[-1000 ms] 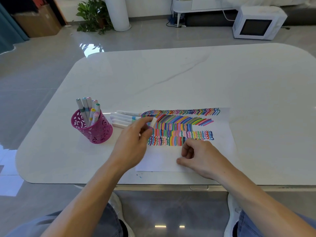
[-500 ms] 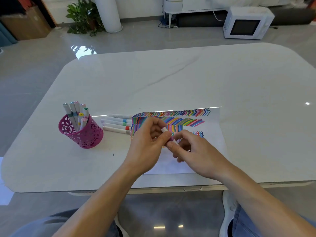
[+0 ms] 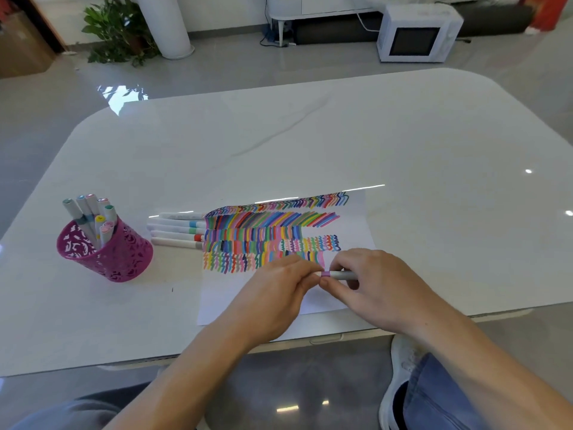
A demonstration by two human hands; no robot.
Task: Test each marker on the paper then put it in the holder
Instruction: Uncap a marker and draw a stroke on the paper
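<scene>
A white marker with a purple band (image 3: 336,274) lies level between my two hands, just above the lower part of the paper (image 3: 353,240). My right hand (image 3: 375,283) grips its barrel. My left hand (image 3: 273,293) pinches its left end, and the cap is hidden under those fingers. The paper is covered with rows of coloured strokes. A pink cut-out holder (image 3: 105,252) stands at the left with several markers upright in it. Several white markers (image 3: 176,232) lie side by side between the holder and the paper.
The white table (image 3: 310,144) stretches far beyond the paper; its front edge runs just below my hands. A white microwave (image 3: 415,32), a plant (image 3: 117,32) and a white column stand on the floor behind the table.
My left hand picked a marker from the row and carried it right to my right hand. Both hands now hold it lower over the paper, near the front edge.
</scene>
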